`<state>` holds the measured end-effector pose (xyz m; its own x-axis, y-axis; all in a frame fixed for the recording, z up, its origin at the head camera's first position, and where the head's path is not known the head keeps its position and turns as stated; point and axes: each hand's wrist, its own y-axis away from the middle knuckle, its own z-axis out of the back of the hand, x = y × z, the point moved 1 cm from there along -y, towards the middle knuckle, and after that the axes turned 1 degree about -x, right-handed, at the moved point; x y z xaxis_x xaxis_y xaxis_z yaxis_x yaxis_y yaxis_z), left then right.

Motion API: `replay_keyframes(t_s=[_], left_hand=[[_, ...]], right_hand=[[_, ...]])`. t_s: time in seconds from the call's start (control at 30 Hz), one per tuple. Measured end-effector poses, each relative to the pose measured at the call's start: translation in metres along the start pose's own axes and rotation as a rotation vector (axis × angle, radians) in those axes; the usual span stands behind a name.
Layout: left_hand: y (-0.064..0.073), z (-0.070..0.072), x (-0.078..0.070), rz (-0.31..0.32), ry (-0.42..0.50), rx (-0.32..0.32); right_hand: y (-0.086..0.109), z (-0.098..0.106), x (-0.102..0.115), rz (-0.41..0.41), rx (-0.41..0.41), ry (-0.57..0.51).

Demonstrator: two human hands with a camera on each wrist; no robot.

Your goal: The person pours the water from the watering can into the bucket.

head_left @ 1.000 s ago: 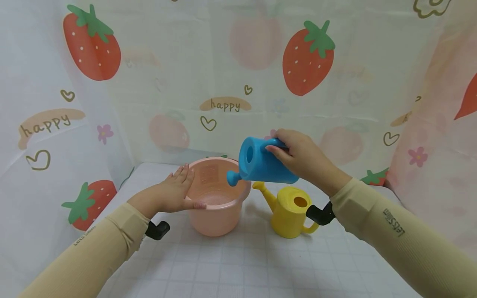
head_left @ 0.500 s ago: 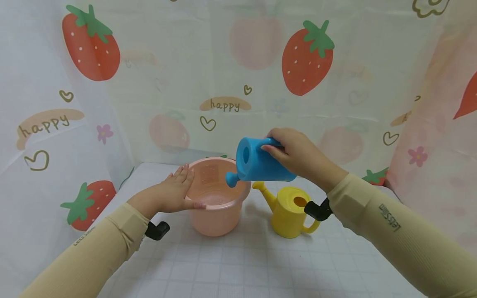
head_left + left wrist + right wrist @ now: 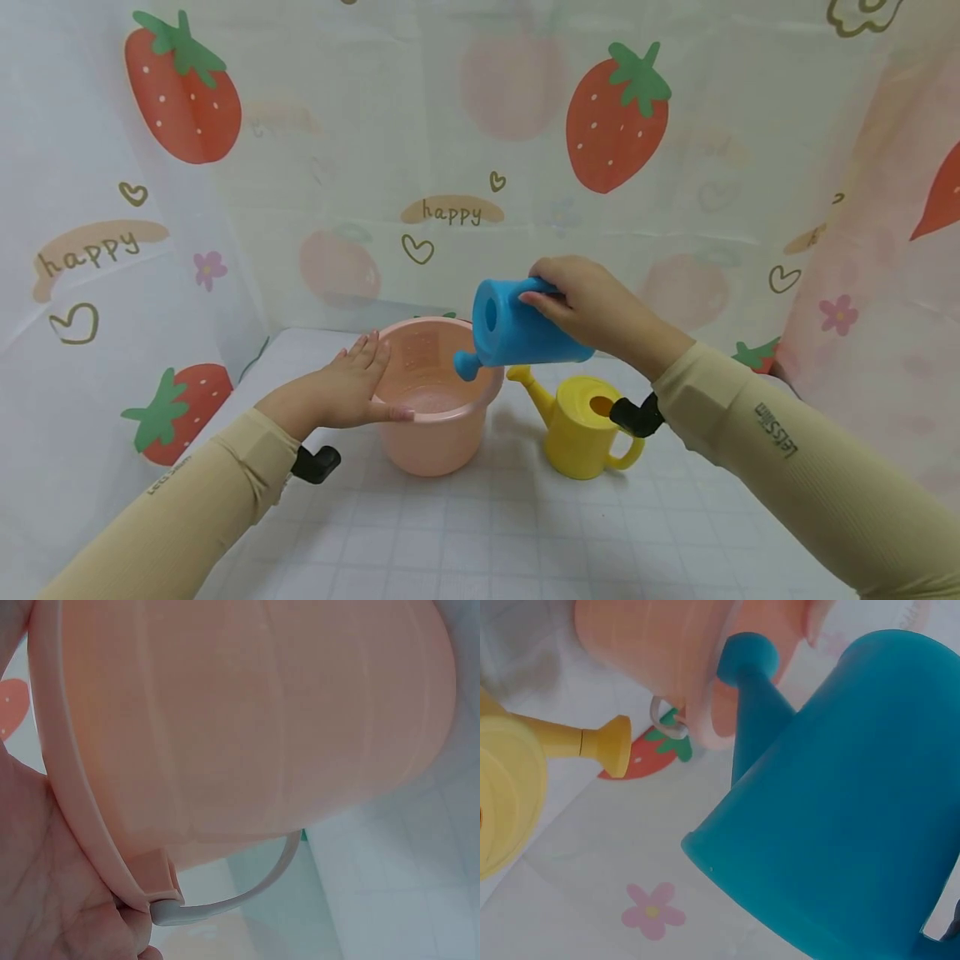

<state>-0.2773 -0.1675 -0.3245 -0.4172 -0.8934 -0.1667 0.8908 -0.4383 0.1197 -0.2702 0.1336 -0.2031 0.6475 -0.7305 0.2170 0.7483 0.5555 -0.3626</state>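
My left hand (image 3: 337, 393) rests on the left rim of a pink bucket (image 3: 433, 446), fingers straight and thumb lying along the front rim. In the left wrist view the palm (image 3: 56, 874) presses against the bucket rim, near a pale carrying handle (image 3: 244, 898). My right hand (image 3: 600, 308) grips the handle of a blue watering can (image 3: 528, 335), held in the air and tipped left. Its spout head (image 3: 748, 658) hangs over the bucket's opening. No water shows at the spout.
A yellow watering can (image 3: 573, 446) stands upright on the white table (image 3: 465, 533), right of the bucket and below the blue can, its spout toward the bucket. Strawberry-printed cloth (image 3: 360, 150) closes off the back and sides.
My right hand and the blue watering can have shifted slightly left, and the spout has dipped a little lower over the bucket. The left hand and bucket stay still.
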Motion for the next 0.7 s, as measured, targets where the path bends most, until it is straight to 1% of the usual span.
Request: replay_keyframes(t_s=[0.1,0.3,0.53,0.7], left_hand=[[-0.0003,0.0001,-0.0001,0.003,-0.001,0.004],[0.0009,0.0013,-0.0015,0.008,0.001,0.01],[0.0027,0.0024,-0.0028,0.006,0.005,0.011],[0.0038,0.003,-0.0036,0.012,0.003,0.012]], right_hand=[[-0.001,0.0012,0.0005,0.019,-0.007,0.015],[-0.0028,0.0022,0.0,0.031,-0.009,0.03],[-0.0048,0.0028,0.0015,0.025,0.013,0.034],[-0.0059,0.0035,0.0036,0.045,0.024,0.036]])
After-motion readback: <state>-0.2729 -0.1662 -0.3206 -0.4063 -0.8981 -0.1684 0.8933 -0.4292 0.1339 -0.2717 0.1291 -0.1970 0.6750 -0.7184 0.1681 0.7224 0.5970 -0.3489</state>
